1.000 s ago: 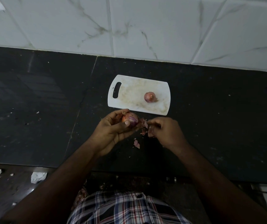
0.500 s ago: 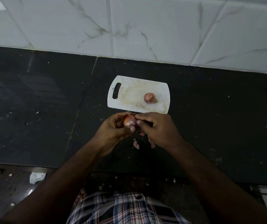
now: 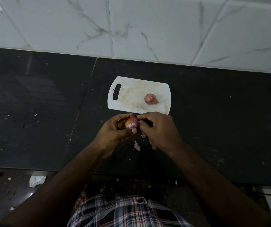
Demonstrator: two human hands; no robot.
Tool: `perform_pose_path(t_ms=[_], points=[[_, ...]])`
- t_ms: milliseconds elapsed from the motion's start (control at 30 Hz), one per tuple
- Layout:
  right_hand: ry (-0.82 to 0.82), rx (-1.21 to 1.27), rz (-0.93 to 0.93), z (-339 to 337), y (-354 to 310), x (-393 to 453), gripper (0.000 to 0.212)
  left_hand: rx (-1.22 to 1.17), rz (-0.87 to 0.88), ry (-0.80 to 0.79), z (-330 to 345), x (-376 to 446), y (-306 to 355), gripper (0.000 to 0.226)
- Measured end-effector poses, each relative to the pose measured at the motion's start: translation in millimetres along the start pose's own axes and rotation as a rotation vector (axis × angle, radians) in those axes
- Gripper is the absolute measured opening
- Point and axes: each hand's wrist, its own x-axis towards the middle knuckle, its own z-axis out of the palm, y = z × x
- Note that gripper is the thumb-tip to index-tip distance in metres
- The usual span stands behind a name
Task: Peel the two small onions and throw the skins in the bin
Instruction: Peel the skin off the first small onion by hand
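The small, half-peeled pink onion (image 3: 132, 124) sits above the black stone counter (image 3: 213, 120), gripped by the curled left hand (image 3: 113, 131). The right hand (image 3: 158, 128) pinches its loose skin at the top. The second onion (image 3: 150, 98) waits on the white plastic board (image 3: 131, 97). Torn skin pieces (image 3: 136, 146) may scatter off the edge.

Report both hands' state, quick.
Left hand: closed round the onion, holding it.
Right hand: fingers curled, pinching the skin at that onion's top.
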Motion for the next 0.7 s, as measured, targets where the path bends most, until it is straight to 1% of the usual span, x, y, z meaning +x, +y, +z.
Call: perform_pose_path(t_ms=[133, 333, 433, 533, 633, 700], points=[[0.02, 0.037, -0.028, 1, 2, -2, 0.024, 0.018, 0.009, -0.002, -1, 0, 0, 0.062], [0.074, -0.004, -0.082, 1, 5, -2, 0.021, 0.059, 0.005, -0.02, 0, -2, -1, 0.059], [0.05, -0.021, -0.095, 0, 3, 0, 0.022, 0.068, 0.013, -0.04, 0, -2, -1, 0.054], [0.034, 0.013, -0.023, -2, 3, 2, 0.022, 0.068, 0.011, -0.058, 2, -2, 0, 0.056], [0.049, 0.175, 0.108, -7, 4, 4, 0.023, 0.068, 0.013, -0.054, 5, -2, 3, 0.059], [-0.008, 0.215, 0.118, -10, 3, 4, 0.023, 0.051, 0.025, -0.037, 3, -1, 3, 0.056]])
